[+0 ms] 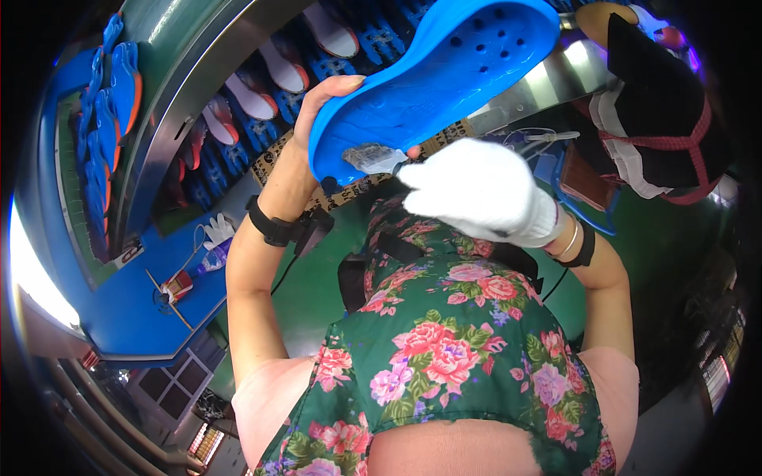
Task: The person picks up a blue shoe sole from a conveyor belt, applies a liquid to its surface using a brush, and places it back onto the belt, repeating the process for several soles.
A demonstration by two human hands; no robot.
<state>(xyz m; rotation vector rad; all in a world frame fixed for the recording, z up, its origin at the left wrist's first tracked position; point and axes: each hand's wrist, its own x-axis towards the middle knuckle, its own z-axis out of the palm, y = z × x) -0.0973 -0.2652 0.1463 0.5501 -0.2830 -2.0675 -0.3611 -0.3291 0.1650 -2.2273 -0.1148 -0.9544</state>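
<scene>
My bare left hand (314, 111) grips the heel-side rim of a large blue shoe sole (429, 91), thumb over the edge. The sole is tilted with its hollow inner face toward me, and several dark round holes show at its far, toe end. In a white knit glove, my right hand (480, 190) is closed round a brush (369, 159); most of the handle is hidden by the glove. The brush's flat, greyish bristles touch or nearly touch the inside of the heel.
Behind the sole, several white-and-red shoe pieces (286, 67) sit among blue holders on a metal-edged line (171, 119). More blue soles (123, 91) stand at the left. A blue table (131, 313) carries a glove and small items. A person in dark clothing (659, 119) is at the right.
</scene>
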